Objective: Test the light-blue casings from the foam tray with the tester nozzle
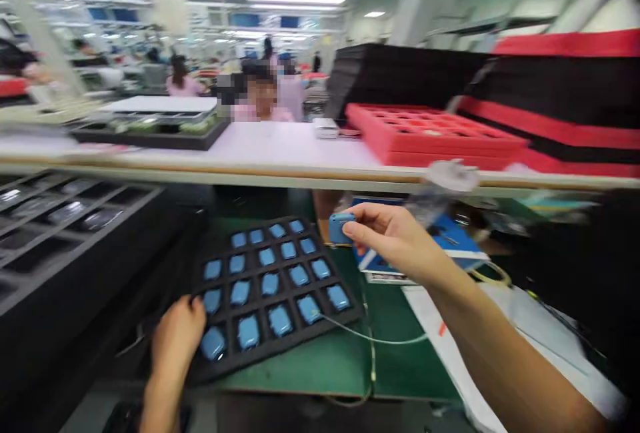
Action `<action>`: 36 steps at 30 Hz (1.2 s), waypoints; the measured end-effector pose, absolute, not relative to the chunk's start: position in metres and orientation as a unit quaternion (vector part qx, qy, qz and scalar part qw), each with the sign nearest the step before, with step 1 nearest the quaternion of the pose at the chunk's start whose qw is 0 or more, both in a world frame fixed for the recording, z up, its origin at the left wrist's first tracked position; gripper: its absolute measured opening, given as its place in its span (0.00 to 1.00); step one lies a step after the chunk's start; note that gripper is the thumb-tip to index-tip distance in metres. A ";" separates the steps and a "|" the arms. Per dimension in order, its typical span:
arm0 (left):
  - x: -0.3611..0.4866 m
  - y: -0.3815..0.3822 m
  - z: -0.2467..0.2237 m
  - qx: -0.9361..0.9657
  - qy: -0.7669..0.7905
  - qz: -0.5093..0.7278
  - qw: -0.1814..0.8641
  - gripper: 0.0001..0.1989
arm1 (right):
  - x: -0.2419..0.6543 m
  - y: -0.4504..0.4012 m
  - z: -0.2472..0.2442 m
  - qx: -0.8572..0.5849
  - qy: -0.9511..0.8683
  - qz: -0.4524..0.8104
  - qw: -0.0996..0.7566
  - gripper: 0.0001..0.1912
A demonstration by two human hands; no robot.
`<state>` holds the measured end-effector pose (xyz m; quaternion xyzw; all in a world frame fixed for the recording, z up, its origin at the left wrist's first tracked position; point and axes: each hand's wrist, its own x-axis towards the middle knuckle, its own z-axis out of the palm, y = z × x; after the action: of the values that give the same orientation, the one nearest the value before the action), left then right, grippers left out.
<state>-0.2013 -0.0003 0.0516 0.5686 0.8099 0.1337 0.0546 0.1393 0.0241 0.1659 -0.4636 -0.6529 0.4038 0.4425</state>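
My right hand (395,236) is raised above the bench, pinching a small blue rounded case (339,229) between thumb and fingers. Below and to its left lies a black foam tray (295,338), its pockets holding rows of similar blue pieces (249,331). At the tray's left edge, my left hand (179,327) has its fingers curled over the rim, close to a blue piece (212,301). Those fingertips are partly hidden. A thin pale cable (373,338) runs from the right part of the tray across the green bench top (300,373).
A deep black divided tray (75,246) stands at the left. Blue printed papers (457,243) and white sheets (525,326) lie at right. Above runs a white shelf (280,149) bearing red foam trays (435,136) and a black tray (150,136). People sit beyond it.
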 end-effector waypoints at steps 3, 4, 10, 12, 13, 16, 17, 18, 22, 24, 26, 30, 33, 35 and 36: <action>-0.227 -0.030 0.036 0.521 0.846 0.075 0.086 0.17 | 0.045 0.066 0.133 -0.465 -0.716 0.414 0.315 0.11; -0.228 -0.032 0.034 0.520 0.847 0.067 0.089 0.19 | 0.013 0.080 0.120 -0.484 -0.727 0.400 0.279 0.10; -0.225 -0.027 0.036 0.539 0.835 0.055 0.093 0.20 | -0.118 0.136 0.054 -0.504 -0.758 0.357 0.210 0.09; -0.227 -0.029 0.032 0.538 0.834 0.066 0.104 0.20 | -0.133 0.143 0.045 -0.488 -0.789 0.331 0.174 0.12; -0.228 -0.031 0.030 0.535 0.834 0.076 0.112 0.19 | -0.136 0.147 0.043 -0.476 -0.806 0.314 0.155 0.13; -0.232 -0.037 0.023 0.521 0.836 0.109 0.136 0.19 | -0.138 0.166 0.050 -0.438 -0.855 0.262 0.092 0.16; -0.233 -0.039 0.022 0.518 0.835 0.119 0.143 0.19 | -0.139 0.174 0.055 -0.424 -0.868 0.249 0.067 0.15; -0.233 -0.041 0.022 0.516 0.834 0.126 0.148 0.19 | -0.141 0.181 0.060 -0.407 -0.880 0.241 0.041 0.14; -0.228 -0.052 0.023 0.514 0.833 0.134 0.153 0.21 | -0.154 0.201 0.073 -0.335 -0.907 0.249 -0.046 0.07; -0.224 -0.057 0.024 0.511 0.836 0.131 0.151 0.22 | -0.163 0.203 0.073 -0.311 -0.913 0.257 -0.062 0.04; -0.221 -0.062 0.023 0.506 0.840 0.130 0.149 0.23 | -0.172 0.202 0.071 -0.293 -0.918 0.262 -0.059 0.09; -0.221 -0.063 0.022 0.501 0.842 0.137 0.148 0.24 | -0.171 0.197 0.076 -0.265 -0.927 0.267 0.007 0.11; -0.226 -0.053 0.024 0.508 0.836 0.139 0.153 0.24 | -0.125 0.188 0.087 -0.273 -0.919 0.266 0.102 0.10; -0.231 -0.042 0.027 0.517 0.830 0.138 0.158 0.25 | -0.065 0.172 0.088 -0.322 -0.899 0.254 0.157 0.13; -0.233 -0.036 0.029 0.524 0.826 0.133 0.159 0.26 | -0.029 0.159 0.086 -0.361 -0.883 0.244 0.176 0.14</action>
<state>-0.2332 -0.0360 0.0285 0.5241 0.8261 0.1329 0.1590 -0.0289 0.1588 0.0856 -0.3615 -0.8825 0.2438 0.1762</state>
